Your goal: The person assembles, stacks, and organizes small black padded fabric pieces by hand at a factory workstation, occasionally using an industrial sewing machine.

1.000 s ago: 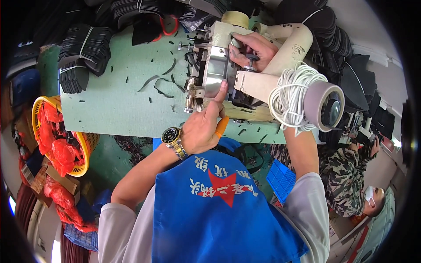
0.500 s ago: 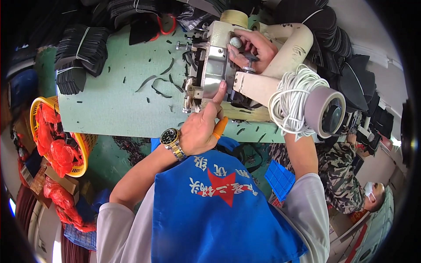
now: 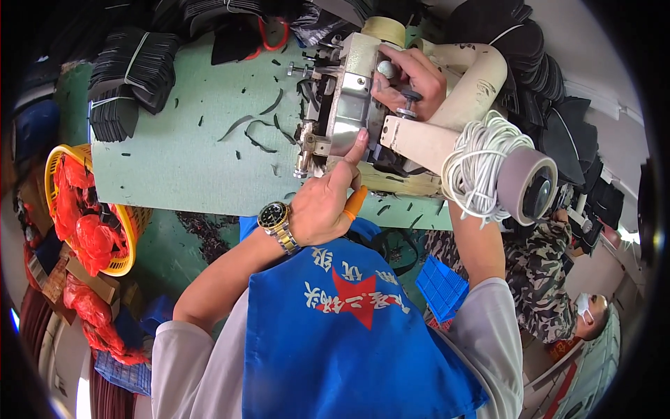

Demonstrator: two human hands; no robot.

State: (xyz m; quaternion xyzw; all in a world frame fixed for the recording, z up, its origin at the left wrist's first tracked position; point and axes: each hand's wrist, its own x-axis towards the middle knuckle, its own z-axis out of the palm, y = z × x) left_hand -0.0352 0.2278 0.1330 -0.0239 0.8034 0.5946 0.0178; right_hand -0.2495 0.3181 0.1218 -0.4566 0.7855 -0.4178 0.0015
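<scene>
A cream-coloured bench machine [image 3: 356, 52] with a thick curved arm stands on the green table. My left hand [image 3: 321, 206] is at its near side, index finger stretched onto the shiny metal plate [image 3: 347, 133]. An orange finger cover [image 3: 355, 202] sits on one digit, apart from the index; the other fingers curl underneath. My right hand [image 3: 419, 80] reaches round behind the machine, its fingers curled beside a round ball knob [image 3: 387, 69] and a black adjusting knob [image 3: 412, 96]. Whatever lies inside those curled fingers is hidden.
White cable [image 3: 481, 171] and a wide tape roll [image 3: 527, 184] hang at the machine's right. Black strips [image 3: 259, 145] litter the table [image 3: 174, 174]. Tied black sheet stacks [image 3: 132, 70] stand far left, above a yellow basket [image 3: 132, 241] of red bags. A person [image 3: 534, 279] works at right.
The whole view has shifted slightly, so the machine appears a little farther right. Both hands keep nearly the same places on it.
</scene>
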